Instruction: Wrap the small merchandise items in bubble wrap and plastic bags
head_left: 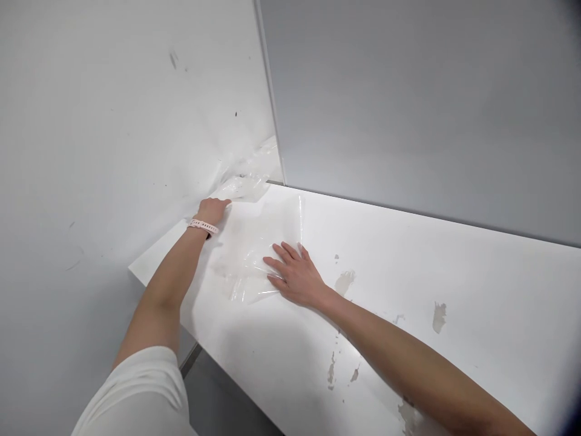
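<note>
A clear plastic sheet (254, 242) lies on the white table (408, 290), its far end crumpled up against the corner of the walls. My left hand (212, 209), with a pale pink band on the wrist, reaches to the table's far left edge and touches the sheet's far part; its fingers are partly hidden. My right hand (295, 275) lies flat on the near part of the sheet, fingers spread and pointing left.
A white wall panel (113, 133) stands along the table's left end and a grey wall (431, 103) along its back. The tabletop has several chipped patches (345, 281) to the right of my right hand. The floor shows below the near table edge.
</note>
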### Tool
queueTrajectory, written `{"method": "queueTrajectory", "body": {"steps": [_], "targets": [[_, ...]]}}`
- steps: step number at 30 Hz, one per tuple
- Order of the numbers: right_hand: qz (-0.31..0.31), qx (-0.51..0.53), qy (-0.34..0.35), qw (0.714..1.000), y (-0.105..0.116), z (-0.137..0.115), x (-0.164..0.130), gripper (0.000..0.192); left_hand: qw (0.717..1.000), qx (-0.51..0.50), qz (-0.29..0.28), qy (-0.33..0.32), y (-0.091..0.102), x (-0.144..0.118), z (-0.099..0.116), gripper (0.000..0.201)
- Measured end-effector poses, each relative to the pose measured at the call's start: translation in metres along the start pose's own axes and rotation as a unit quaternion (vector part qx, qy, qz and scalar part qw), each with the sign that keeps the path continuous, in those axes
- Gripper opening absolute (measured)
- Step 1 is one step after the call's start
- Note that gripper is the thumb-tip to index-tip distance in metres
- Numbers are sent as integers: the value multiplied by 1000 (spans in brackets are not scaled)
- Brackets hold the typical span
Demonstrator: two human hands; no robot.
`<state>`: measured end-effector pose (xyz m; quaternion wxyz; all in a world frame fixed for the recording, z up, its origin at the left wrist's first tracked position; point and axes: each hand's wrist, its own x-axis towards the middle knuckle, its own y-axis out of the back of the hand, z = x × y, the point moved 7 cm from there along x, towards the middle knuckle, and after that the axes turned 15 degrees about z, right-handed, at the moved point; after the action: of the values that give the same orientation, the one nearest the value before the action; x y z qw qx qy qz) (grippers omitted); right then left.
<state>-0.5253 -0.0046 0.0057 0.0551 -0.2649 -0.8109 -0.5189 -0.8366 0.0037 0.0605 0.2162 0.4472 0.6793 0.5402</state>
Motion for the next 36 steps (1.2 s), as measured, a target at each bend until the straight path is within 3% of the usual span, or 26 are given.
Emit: {"method": "queueTrajectory", "body": {"steps": [4,7,12,16,20,24,27,29,34,36], "targets": [[11,7,4,1000,0,0,1,45,999,-4,-3,-53,20,16,48,70],[17,4,4,1000,0,0,1,45,998,15,-15,-66,26,28,77,75],[23,1,11,1000,1,-1,3,45,997,-22,15,-74,35,47,109,74],[31,-9,22,999,1,0,1,44,995,22,1,-97,34,49,121,55],[8,-20,59,998,-4,2,4,46,994,7,4,-107,25,11,97,48],[-14,-23,131,991,-17,1,36,45,998,-28,46,-29,12,-60,38,58],[-20,-21,207,978,-30,1,83,44,992,-53,78,81,2,-103,-2,63],[-22,-30,240,970,-42,6,123,45,984,-62,92,138,-3,-117,-18,65],[27,-58,316,947,-67,38,227,40,970,-54,116,206,-12,-117,-30,64],[78,-42,300,950,-66,60,264,33,969,-53,127,204,-12,-116,-28,62]]}}
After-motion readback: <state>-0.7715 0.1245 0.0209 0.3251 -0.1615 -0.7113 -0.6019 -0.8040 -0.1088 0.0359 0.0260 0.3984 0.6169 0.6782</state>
